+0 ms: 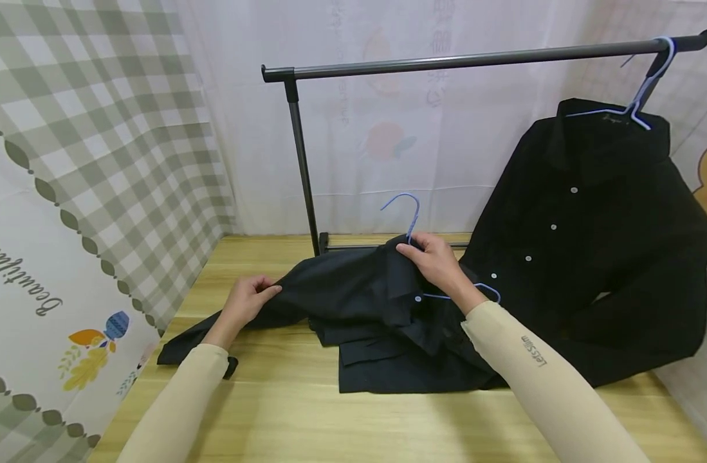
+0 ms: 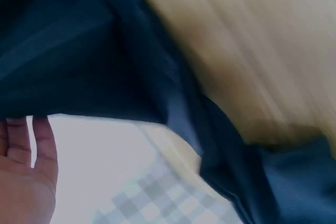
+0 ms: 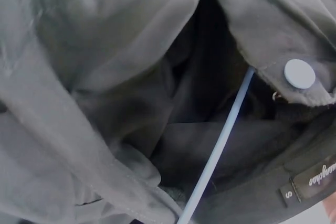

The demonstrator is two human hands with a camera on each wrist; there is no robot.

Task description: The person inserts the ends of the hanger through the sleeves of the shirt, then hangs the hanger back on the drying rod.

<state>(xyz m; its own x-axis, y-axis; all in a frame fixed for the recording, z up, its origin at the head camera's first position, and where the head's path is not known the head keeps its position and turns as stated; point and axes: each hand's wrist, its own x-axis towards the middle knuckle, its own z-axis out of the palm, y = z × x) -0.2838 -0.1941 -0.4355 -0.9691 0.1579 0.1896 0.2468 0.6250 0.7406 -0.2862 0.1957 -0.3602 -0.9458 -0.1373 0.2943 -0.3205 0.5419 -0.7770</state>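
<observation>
A black button shirt [image 1: 341, 289] lies bunched over the wooden table, one sleeve trailing to the left. My left hand [image 1: 249, 301] pinches that sleeve's upper edge between thumb and fingers. At the collar, my right hand [image 1: 437, 260] grips the cloth just beside the hook of a blue hanger [image 1: 417, 215]. The hanger's shoulders sit partly inside the shirt, and one end pokes out to the right below my wrist. In the right wrist view, the blue hanger bar [image 3: 218, 148] crosses the open neck, near a pale button [image 3: 300, 74] and a collar label [image 3: 317, 177].
A dark metal clothes rail [image 1: 446, 62] stands behind the table. Another black shirt [image 1: 625, 212] hangs at its right end on a blue hanger [image 1: 648, 83], its hem reaching the table [image 1: 307, 424]. A checked cloth [image 1: 121, 116] covers the left side.
</observation>
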